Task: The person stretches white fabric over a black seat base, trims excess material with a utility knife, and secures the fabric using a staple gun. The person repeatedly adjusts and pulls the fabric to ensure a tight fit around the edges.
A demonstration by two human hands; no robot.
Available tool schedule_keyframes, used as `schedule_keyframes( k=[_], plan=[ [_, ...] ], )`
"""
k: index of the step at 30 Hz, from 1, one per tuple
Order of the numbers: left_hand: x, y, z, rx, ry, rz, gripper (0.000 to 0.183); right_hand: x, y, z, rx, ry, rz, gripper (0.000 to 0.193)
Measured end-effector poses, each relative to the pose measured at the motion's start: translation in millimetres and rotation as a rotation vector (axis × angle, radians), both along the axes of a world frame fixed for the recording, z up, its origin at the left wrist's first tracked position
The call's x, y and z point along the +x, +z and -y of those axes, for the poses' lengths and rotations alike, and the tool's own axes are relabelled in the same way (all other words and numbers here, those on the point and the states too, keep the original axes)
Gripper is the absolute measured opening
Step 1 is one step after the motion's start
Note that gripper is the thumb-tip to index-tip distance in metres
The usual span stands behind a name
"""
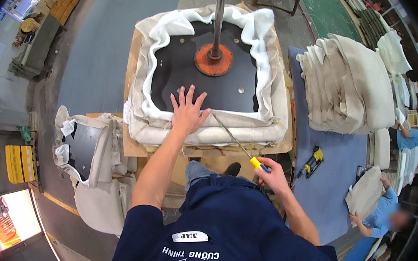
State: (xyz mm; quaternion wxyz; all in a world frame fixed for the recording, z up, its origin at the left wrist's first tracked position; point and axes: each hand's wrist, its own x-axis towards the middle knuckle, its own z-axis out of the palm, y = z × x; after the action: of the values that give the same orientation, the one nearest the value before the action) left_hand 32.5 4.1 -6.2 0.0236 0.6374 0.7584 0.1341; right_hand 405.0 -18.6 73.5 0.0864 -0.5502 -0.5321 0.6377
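In the middle of the frame I see my left hand (187,108) lying flat with its fingers (191,92) spread wide. It holds nothing. It presses on the black board (199,81) of an upside-down seat cushion, right at the near edge where the cream cloth (209,134) is folded over. The cushion sits on a wooden worktop (137,147) in the upper middle of the frame.

Lower and to the right, my right hand (272,175) is closed tight around the yellow and blue handle (258,164) of a long screwdriver (234,139). Its thin metal shaft runs up and left, and the tip ends just beside my left thumb, at the cloth edge.

This is what worries me. The sharp tip is very close to my left hand. If the tool slips on the cloth or the hard board, I think it can poke my thumb. If I push too hard, it may rip the cloth or pull it out of place.

An orange round plate (214,59) with a grey pole (219,14) presses on the middle of the board. I think a sideways shove can make the cushion slide under it.

A yellow and black tool (311,162) lies on the blue mat (331,169) at the right, near its edge. A bump may knock it down.
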Motion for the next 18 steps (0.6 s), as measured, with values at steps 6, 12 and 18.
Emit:
schedule_keyframes(
  k=[6,12,18],
  plan=[
    [2,4,2,0.022,-0.002,-0.009,0.061,-11,9,10,0.689,0.216,0.324,0.028],
    [3,11,2,-0.013,-0.004,-0.011,0.061,2,-14,-7,-0.2,-0.042,-0.098,0.037],
    [4,7,-3,-0.017,-0.013,0.026,0.058,-4,-75,-3,-0.352,-0.1,-0.375,0.042]
  ],
)
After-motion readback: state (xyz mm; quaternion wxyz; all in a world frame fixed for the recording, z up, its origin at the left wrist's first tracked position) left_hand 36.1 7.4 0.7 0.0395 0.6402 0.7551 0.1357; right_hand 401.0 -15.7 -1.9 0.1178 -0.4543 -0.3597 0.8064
